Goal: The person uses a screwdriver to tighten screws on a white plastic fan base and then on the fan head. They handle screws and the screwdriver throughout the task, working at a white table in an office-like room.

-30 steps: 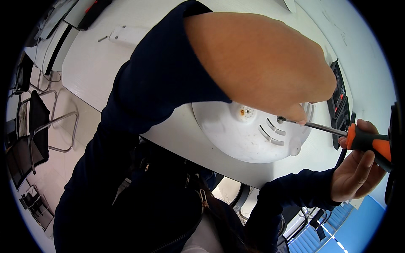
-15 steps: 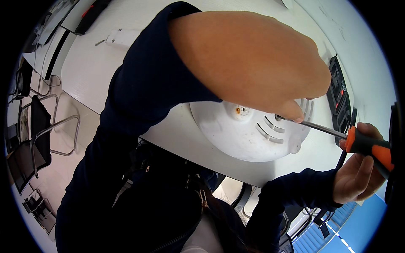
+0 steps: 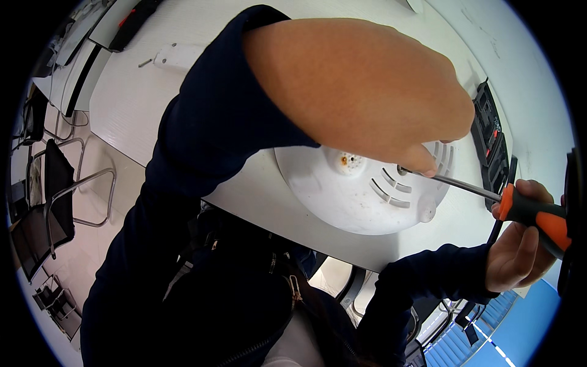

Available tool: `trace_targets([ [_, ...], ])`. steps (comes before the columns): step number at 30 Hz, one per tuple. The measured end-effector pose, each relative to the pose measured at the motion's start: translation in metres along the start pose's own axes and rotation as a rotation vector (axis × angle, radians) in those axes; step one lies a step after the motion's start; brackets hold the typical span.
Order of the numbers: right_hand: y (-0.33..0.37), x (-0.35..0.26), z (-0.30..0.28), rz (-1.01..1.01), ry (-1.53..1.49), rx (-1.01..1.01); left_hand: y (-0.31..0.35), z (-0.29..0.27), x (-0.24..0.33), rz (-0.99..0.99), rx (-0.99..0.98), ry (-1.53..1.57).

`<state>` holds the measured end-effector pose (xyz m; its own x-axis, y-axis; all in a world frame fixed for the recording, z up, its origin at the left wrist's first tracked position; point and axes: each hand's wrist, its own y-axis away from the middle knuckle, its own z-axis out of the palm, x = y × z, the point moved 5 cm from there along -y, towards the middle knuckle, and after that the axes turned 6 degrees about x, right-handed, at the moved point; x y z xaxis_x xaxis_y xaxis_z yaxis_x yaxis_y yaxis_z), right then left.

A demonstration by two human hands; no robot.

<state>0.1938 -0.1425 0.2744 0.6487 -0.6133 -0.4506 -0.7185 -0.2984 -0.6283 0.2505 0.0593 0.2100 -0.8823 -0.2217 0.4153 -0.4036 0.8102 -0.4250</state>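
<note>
A round white plastic base (image 3: pixel 361 211) with curved vent slots, several small holes and rusty spots lies on the white table (image 3: pixel 257 189). Over its far part stretches my left hand (image 3: pixel 373 92); its thumb presses on the shaft near the tip of a screwdriver (image 3: pixel 468 186), while its other fingers are mostly hidden behind the hand. My right hand (image 3: pixel 520 257) is closed around the orange and dark green handle, off to the right of the base. The tip reaches a hole beside the slots, partly covered by the thumb.
An open black tool case (image 3: pixel 491 137) lies along the table's right side by the wall. A pale plastic piece (image 3: pixel 177 55) and a small metal pin (image 3: pixel 145 62) rest at the far left. Chairs (image 3: pixel 58 189) stand on the floor to the left.
My left hand has shifted very slightly to the left along with the base. The right hand's fingers have moved a little on the handle; both hands keep their hold.
</note>
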Motion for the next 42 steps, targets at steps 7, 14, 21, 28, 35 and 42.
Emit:
trace_targets([
  [7, 0.001, 0.004, -0.005, -0.002, -0.011, -0.019, -0.001, -0.001, -0.001, -0.058, -0.018, 0.018],
  [14, 0.004, 0.009, -0.01, 0.037, -0.084, -0.042, -0.001, -0.001, 0.0, -0.043, 0.0, 0.012],
  [21, 0.004, 0.009, -0.01, 0.035, -0.12, -0.066, 0.0, -0.001, 0.0, -0.041, 0.029, 0.021],
  [28, 0.003, 0.005, -0.006, 0.017, -0.103, -0.074, -0.001, 0.0, 0.0, -0.019, 0.027, 0.005],
  [35, 0.003, 0.004, -0.008, -0.022, -0.084, -0.121, 0.0, -0.001, 0.0, -0.027, 0.026, 0.007],
  [42, 0.003, 0.001, -0.006, -0.054, -0.126, -0.051, 0.0, 0.0, 0.0, -0.011, 0.041, -0.004],
])
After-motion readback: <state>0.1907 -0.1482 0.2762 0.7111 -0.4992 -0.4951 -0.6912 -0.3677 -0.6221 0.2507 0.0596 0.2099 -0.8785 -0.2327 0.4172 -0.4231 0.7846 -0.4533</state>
